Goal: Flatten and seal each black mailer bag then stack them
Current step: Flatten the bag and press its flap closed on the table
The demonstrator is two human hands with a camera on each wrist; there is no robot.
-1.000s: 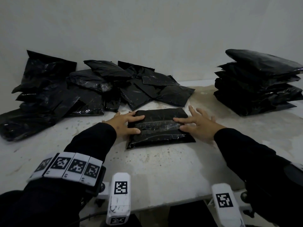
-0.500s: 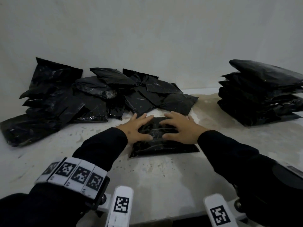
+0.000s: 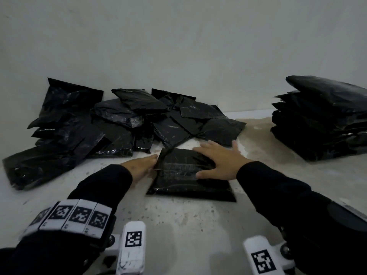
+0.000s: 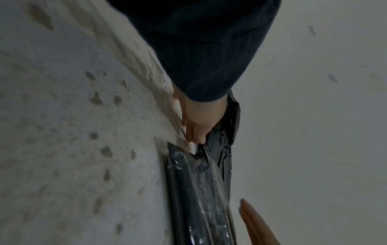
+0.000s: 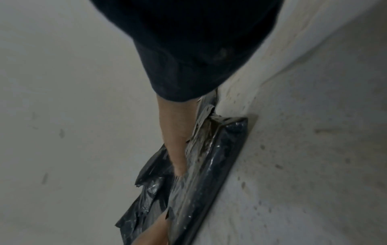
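A black mailer bag [image 3: 188, 181] lies flat on the white table [image 3: 178, 225] in front of me, glossy and creased, and it shows edge-on in the wrist views [image 4: 199, 199] [image 5: 209, 165]. My right hand [image 3: 220, 161] lies flat on its top right part, fingers spread and thumb [image 5: 178, 159] pressing the film. The left hand [image 3: 142, 165] sits edge-on at the bag's left side, fingers together [image 4: 194, 132] against the edge, their tips hidden. A stack of flat black mailers [image 3: 325, 118] stands at the right.
A loose heap of several black mailer bags [image 3: 111, 126] fills the back left against the pale wall [image 3: 178, 46]. Bare speckled tabletop lies between the centre bag and the right stack, and along the near edge.
Both hands were close together on the middle of the bag. The left hand has slid out to the bag's left edge, and the right hand has slid to the right across the top.
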